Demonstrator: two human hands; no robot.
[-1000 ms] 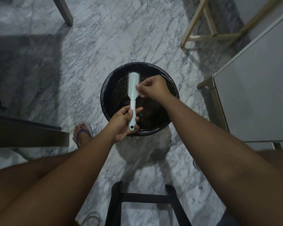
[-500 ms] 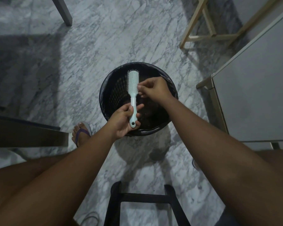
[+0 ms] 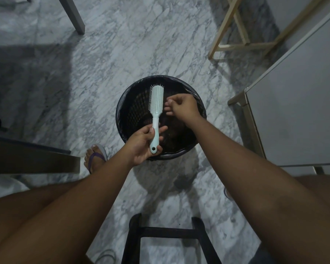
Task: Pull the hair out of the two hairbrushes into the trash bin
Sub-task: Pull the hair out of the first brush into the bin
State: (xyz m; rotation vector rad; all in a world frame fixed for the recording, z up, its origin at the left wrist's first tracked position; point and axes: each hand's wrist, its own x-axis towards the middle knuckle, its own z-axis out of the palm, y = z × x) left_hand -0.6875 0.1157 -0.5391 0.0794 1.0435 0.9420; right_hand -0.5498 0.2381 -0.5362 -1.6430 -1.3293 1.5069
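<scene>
A pale mint hairbrush [image 3: 156,98] is held upright over the round black trash bin [image 3: 118,113], bristles facing right. My left hand [image 3: 141,147] grips the brush's handle near its lower end. My right hand [image 3: 181,107] hovers just right of the brush head, over the bin, with fingertips curled toward the bristles and a small gap to them. Any hair between those fingers is too dark to make out. A dark brownish clump lies inside the bin [image 3: 171,130]. Only one brush is in view.
The bin stands on a grey marble floor. A black stool frame [image 3: 170,231] is near me, a white cabinet [image 3: 293,111] at right, a wooden frame [image 3: 242,44] at far right, a grey leg [image 3: 72,14] at far left. My foot in a purple sandal [image 3: 95,157] rests left of the bin.
My right hand has drawn away from the bristles to the right. The brush has tilted slightly and stays over the bin in my left hand.
</scene>
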